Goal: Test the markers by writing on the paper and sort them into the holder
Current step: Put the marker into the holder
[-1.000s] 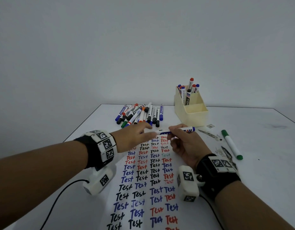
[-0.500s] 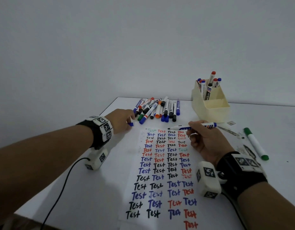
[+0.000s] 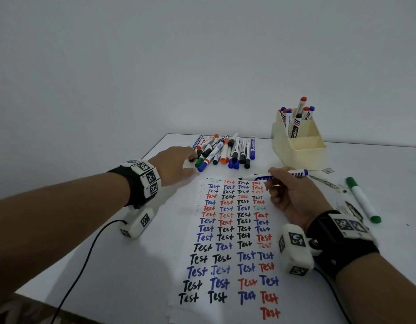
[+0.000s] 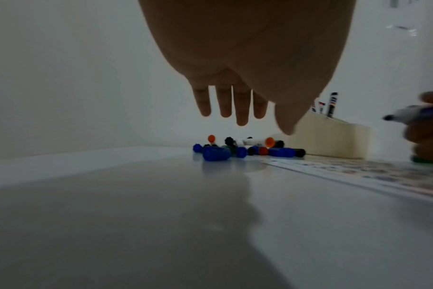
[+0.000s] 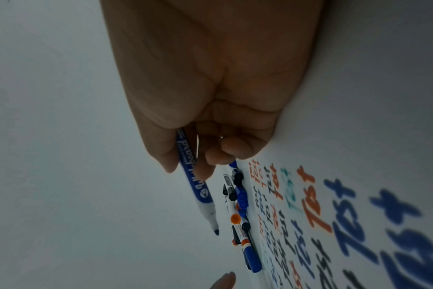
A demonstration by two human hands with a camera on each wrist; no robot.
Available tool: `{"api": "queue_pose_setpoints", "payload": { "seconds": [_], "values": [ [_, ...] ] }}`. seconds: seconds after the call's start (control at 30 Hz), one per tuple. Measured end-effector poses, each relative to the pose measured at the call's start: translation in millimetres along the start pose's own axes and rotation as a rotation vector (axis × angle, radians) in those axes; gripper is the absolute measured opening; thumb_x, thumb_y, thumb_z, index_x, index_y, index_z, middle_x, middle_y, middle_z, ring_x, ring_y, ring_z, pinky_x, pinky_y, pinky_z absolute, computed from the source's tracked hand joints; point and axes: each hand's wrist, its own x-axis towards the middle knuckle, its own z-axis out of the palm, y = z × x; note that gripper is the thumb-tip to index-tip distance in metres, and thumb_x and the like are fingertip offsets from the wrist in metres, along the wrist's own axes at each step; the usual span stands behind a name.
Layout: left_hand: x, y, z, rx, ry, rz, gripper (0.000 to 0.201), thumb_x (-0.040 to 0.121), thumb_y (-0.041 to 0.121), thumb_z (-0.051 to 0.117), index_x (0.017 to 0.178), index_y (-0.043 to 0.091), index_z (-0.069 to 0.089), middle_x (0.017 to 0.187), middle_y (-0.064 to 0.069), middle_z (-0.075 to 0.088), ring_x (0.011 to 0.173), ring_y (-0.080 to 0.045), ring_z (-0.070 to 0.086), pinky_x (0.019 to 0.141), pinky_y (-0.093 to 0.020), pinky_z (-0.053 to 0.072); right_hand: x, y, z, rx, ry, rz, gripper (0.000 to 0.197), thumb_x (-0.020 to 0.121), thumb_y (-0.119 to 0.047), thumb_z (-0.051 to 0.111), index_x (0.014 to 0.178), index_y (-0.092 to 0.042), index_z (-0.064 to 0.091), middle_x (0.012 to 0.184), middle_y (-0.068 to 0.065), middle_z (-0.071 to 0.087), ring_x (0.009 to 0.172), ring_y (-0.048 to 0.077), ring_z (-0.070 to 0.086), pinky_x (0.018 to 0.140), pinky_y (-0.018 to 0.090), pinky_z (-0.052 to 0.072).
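My right hand (image 3: 276, 183) grips an uncapped blue marker (image 3: 294, 173) in a writing hold, its tip pointing left just above the top edge of the paper (image 3: 232, 230), which is covered with rows of "Test". In the right wrist view the marker (image 5: 193, 187) sticks out from my curled fingers (image 5: 218, 156). My left hand (image 3: 179, 162) hovers at the left end of the marker pile (image 3: 228, 150) with straight fingers (image 4: 240, 113) that hold nothing. A blue cap (image 4: 215, 154) lies on the table below them. The cream holder (image 3: 298, 150) stands at the back right with several markers (image 3: 295, 118) in its rear compartment.
A green marker (image 3: 363, 199) lies alone right of my right hand, beside ink smears on the table. The white table (image 3: 132, 265) ends at a wall behind the pile and holder. A black cable (image 3: 85, 258) runs from my left wrist unit.
My left hand pulled the blue cap off the marker, moved left to the pile and now holds nothing. My right hand kept the marker, now uncapped.
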Motion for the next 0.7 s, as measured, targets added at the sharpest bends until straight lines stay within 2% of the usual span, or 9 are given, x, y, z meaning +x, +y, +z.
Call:
{"api": "queue_pose_setpoints", "payload": {
  "seconds": [0.07, 0.1, 0.17, 0.23, 0.27, 0.37, 0.53, 0.63, 0.7],
  "values": [
    [-9.1, 9.9, -2.5, -0.019, -0.022, 0.102, 0.052, 0.092, 0.055, 0.060, 0.137, 0.032, 0.050, 0.140, 0.008, 0.051, 0.127, -0.013, 0.047, 0.104, -0.029, 0.038, 2.2, 0.5, -1.1, 0.025, 0.015, 0.017, 0.012, 0.097, -0.020, 0.069, 0.087, -0.014, 0.066, 0.073, 0.010, 0.065, 0.056, 0.015, 0.049, 0.048, 0.024, 0.041],
    [-14.0, 15.0, -1.8, -0.022, -0.093, 0.151, 0.058, 0.091, 0.060, 0.058, 0.141, 0.033, 0.047, 0.145, 0.008, 0.046, 0.134, -0.013, 0.042, 0.110, -0.032, 0.036, 3.2, 0.8, -1.6, 0.038, 0.018, 0.019, 0.011, 0.097, -0.020, 0.069, 0.088, -0.014, 0.065, 0.073, 0.010, 0.064, 0.056, 0.016, 0.049, 0.048, 0.024, 0.041],
    [-24.2, 26.0, 4.0, 0.027, -0.306, 0.235, 0.078, 0.088, 0.071, 0.052, 0.154, 0.032, 0.031, 0.162, 0.008, 0.023, 0.150, -0.014, 0.018, 0.122, -0.037, 0.020, 3.9, 0.7, -1.8, 0.073, 0.023, 0.011, 0.011, 0.097, -0.021, 0.069, 0.089, -0.014, 0.064, 0.071, 0.009, 0.063, 0.057, 0.016, 0.050, 0.049, 0.024, 0.042],
    [-31.7, 34.8, 12.8, 0.115, -0.491, 0.270, 0.093, 0.086, 0.074, 0.048, 0.160, 0.031, 0.010, 0.167, 0.006, -0.005, 0.153, -0.015, -0.010, 0.123, -0.043, 0.005, 2.9, -0.2, -1.1, 0.122, 0.028, 0.002, 0.013, 0.098, -0.023, 0.068, 0.090, -0.013, 0.064, 0.070, 0.008, 0.061, 0.058, 0.014, 0.052, 0.051, 0.023, 0.043],
    [-33.5, 37.7, 17.1, 0.159, -0.553, 0.269, 0.097, 0.087, 0.074, 0.048, 0.160, 0.030, 0.002, 0.166, 0.005, -0.014, 0.152, -0.017, -0.016, 0.123, -0.045, 0.003, 2.1, -1.0, -0.6, 0.144, 0.030, 0.000, 0.014, 0.098, -0.024, 0.067, 0.091, -0.012, 0.065, 0.070, 0.007, 0.060, 0.058, 0.013, 0.053, 0.051, 0.023, 0.044],
    [-33.2, 41.9, 25.2, 0.256, -0.645, 0.253, 0.105, 0.086, 0.075, 0.047, 0.158, 0.028, -0.014, 0.164, -0.002, -0.025, 0.152, -0.024, -0.019, 0.124, -0.049, 0.000, -0.2, -2.6, 0.0, 0.213, 0.053, -0.011, 0.019, 0.100, -0.028, 0.065, 0.092, -0.011, 0.066, 0.071, 0.007, 0.060, 0.060, 0.014, 0.054, 0.052, 0.023, 0.048],
    [-30.5, 39.7, 28.2, 0.274, -0.681, 0.219, 0.119, 0.069, 0.091, 0.037, 0.155, 0.032, -0.021, 0.162, -0.003, -0.029, 0.151, -0.024, -0.020, 0.123, -0.049, -0.003, -0.7, -7.8, -4.9, 0.284, 0.159, -0.109, 0.017, 0.099, -0.026, 0.068, 0.098, -0.009, 0.067, 0.075, 0.008, 0.068, 0.062, 0.017, 0.066, 0.062, 0.028, 0.060],
    [-32.3, 39.9, 26.9, 0.250, -0.686, 0.212, 0.125, 0.065, 0.095, 0.035, 0.155, 0.029, -0.022, 0.162, -0.003, -0.029, 0.152, -0.024, -0.019, 0.122, -0.047, -0.004, 3.4, -13.7, -16.2, 0.191, 0.186, -0.142, 0.020, 0.100, -0.021, 0.067, 0.111, -0.005, 0.065, 0.082, 0.012, 0.074, 0.066, 0.021, 0.071, 0.066, 0.032, 0.064],
    [-32.4, 41.3, 25.1, 0.239, -0.695, 0.205, 0.128, 0.063, 0.097, 0.034, 0.155, 0.028, -0.022, 0.163, -0.003, -0.029, 0.152, -0.024, -0.019, 0.121, -0.046, -0.004, 6.2, -16.5, -26.6, 0.110, 0.169, -0.147, 0.021, 0.101, -0.022, 0.064, 0.110, -0.004, 0.064, 0.084, 0.014, 0.076, 0.069, 0.022, 0.073, 0.071, 0.035, 0.065]
  ]
}}
